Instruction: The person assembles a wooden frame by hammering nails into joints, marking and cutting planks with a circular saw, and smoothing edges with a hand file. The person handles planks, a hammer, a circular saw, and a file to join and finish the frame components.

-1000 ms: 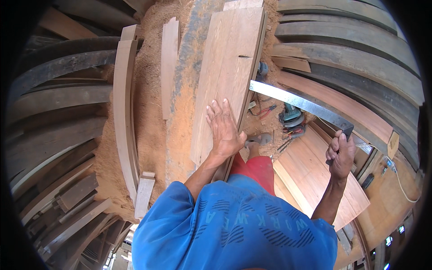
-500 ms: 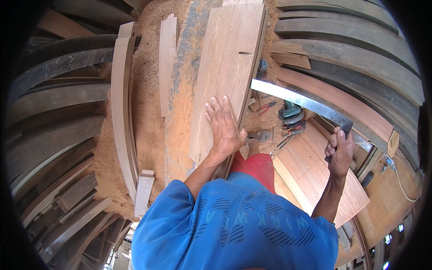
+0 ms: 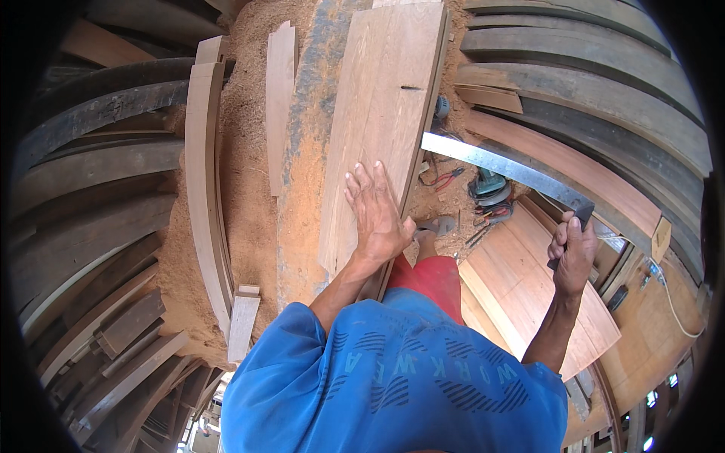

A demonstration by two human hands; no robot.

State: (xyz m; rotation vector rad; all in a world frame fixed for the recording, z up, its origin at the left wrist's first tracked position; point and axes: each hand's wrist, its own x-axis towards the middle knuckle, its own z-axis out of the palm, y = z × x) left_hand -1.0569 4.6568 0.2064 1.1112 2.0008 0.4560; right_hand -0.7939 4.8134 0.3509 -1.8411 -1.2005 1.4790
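Observation:
My left hand (image 3: pixel 377 219) lies flat on a wide, pale wooden board (image 3: pixel 377 90), its fingers stretched out and pointing away from me. The board runs lengthwise in front of me and has a small dark slot near its right edge. Off to the right, my right hand (image 3: pixel 572 253) is closed around the dark stock of a try square (image 3: pixel 502 166). Its long silver blade reaches left and away from me, and the tip meets the board's right edge. Whether the tip goes under the edge I cannot tell.
Below the blade lie a green power tool (image 3: pixel 489 185), red-handled pliers (image 3: pixel 451 178) and other hand tools on the sawdust. Reddish planks (image 3: pixel 544 287) are at the right. A long narrow timber (image 3: pixel 202 151) stands left, and stacked beams (image 3: pixel 581 45) line both sides.

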